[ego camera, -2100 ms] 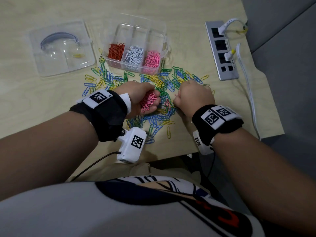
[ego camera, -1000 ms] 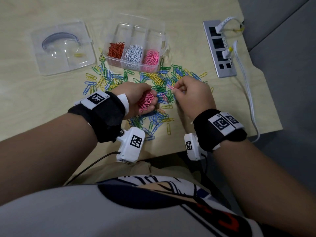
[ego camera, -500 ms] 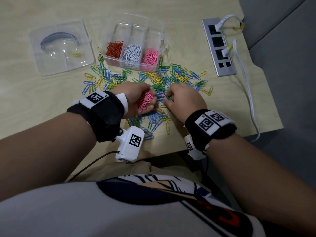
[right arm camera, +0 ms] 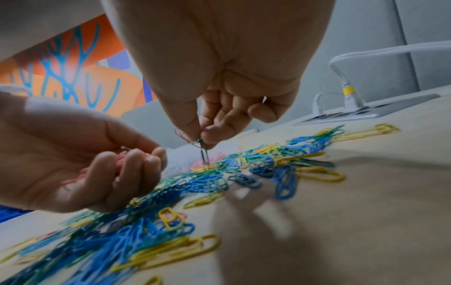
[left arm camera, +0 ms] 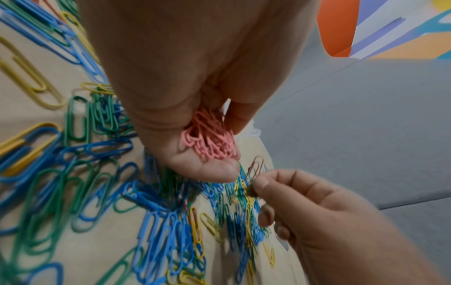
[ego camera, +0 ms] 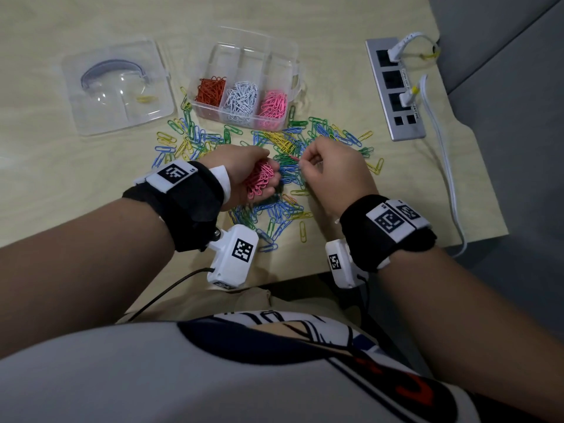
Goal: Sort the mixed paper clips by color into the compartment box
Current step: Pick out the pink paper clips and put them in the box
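left hand point(ego camera: 244, 175): a bunch of pink clips point(ego camera: 261, 178) is cupped in curled fingers | right hand point(ego camera: 332, 175): one pink clip point(left arm camera: 255, 167) is pinched by thumb and finger | mixed clips point(ego camera: 274, 215) are spread on the desk point(ego camera: 45, 178) | compartment box point(ego camera: 244, 87) is behind them

right hand point(ego camera: 332, 172) raised, perhaps pinching pink clip point(left arm camera: 255, 167)

Mixed paper clips point(ego camera: 283, 141) beside compartment box point(ego camera: 293, 56)
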`<state>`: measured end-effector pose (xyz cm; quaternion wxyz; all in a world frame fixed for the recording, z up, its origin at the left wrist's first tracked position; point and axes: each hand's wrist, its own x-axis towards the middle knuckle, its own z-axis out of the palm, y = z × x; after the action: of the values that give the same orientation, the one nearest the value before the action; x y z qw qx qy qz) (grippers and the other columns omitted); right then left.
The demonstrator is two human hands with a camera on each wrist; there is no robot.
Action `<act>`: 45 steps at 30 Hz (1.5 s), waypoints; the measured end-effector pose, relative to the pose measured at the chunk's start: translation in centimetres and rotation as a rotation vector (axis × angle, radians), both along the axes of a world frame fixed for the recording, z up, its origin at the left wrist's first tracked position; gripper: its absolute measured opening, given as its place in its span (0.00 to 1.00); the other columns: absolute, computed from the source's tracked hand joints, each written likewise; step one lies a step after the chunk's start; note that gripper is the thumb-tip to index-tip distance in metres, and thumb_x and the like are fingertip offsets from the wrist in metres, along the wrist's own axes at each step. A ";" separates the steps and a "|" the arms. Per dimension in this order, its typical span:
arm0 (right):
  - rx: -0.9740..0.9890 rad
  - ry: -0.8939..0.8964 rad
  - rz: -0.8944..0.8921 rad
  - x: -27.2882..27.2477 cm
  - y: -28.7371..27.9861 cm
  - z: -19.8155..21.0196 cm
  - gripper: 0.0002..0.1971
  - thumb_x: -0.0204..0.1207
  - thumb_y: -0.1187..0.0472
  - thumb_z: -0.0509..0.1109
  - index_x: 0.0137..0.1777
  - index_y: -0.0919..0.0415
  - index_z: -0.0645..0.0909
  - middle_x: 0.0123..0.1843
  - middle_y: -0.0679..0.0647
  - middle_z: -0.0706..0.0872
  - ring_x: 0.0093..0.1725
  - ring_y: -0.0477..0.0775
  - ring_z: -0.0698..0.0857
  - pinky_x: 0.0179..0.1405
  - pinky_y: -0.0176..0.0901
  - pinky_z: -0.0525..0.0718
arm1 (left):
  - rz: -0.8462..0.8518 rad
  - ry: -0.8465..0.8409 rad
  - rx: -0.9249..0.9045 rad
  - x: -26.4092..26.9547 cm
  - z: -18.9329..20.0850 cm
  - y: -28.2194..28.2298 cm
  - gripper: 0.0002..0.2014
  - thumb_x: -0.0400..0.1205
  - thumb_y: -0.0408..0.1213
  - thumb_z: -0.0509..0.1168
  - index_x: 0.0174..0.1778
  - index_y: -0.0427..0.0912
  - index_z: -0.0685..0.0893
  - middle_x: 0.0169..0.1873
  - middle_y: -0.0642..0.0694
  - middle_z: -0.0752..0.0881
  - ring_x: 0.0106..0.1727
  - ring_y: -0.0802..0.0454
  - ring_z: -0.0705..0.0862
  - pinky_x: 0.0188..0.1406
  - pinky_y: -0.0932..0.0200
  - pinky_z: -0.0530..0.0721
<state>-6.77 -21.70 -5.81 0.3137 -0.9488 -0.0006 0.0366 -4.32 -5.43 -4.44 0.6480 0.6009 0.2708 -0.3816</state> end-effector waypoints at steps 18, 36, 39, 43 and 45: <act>0.161 0.033 0.136 -0.4 0.2 0.4 0.15 0.76 0.63 0.72 0.62 0.55 0.84 0.56 0.50 0.81 0.42 0.45 0.83 0.50 0.33 0.79 | -0.051 -0.107 -0.111 -0.2 -0.2 0.0 0.09 0.85 0.34 0.64 0.39 0.36 0.79 0.23 0.46 0.81 0.23 0.59 0.79 0.25 0.69 0.83; 0.133 -0.102 0.115 0.8 1.1 0.8 0.07 0.77 0.61 0.69 0.49 0.55 0.89 0.46 0.49 0.86 0.45 0.47 0.82 0.44 0.31 0.73 | 0.000 -0.058 -0.113 0.3 0.4 1.0 0.12 0.87 0.38 0.59 0.40 0.39 0.81 0.24 0.49 0.82 0.23 0.60 0.79 0.25 0.68 0.82; 0.048 -0.092 0.047 1.7 0.8 1.1 0.08 0.78 0.62 0.66 0.52 0.56 0.87 0.50 0.52 0.86 0.51 0.50 0.82 0.50 0.38 0.73 | 0.059 -0.050 -0.106 1.2 1.0 1.7 0.13 0.87 0.40 0.58 0.40 0.40 0.81 0.24 0.49 0.82 0.22 0.60 0.80 0.23 0.68 0.83; -0.050 -0.060 0.053 3.2 1.1 1.9 0.10 0.80 0.62 0.64 0.56 0.56 0.85 0.57 0.55 0.81 0.52 0.55 0.83 0.55 0.44 0.79 | 0.152 -0.078 -0.099 2.9 2.2 2.7 0.13 0.88 0.40 0.56 0.40 0.41 0.79 0.24 0.48 0.82 0.21 0.59 0.80 0.21 0.68 0.82; -0.092 -0.053 0.121 4.2 1.8 2.0 0.14 0.80 0.63 0.64 0.64 0.57 0.83 0.66 0.57 0.78 0.60 0.58 0.82 0.62 0.51 0.80 | 0.186 -0.114 -0.088 3.9 2.7 2.9 0.13 0.88 0.40 0.55 0.41 0.40 0.79 0.25 0.47 0.82 0.21 0.58 0.80 0.22 0.68 0.82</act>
<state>-2.57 -19.91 -3.80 0.2667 -0.9611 -0.0648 0.0303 -0.41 -2.54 -1.74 0.7208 0.5649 0.2711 -0.2963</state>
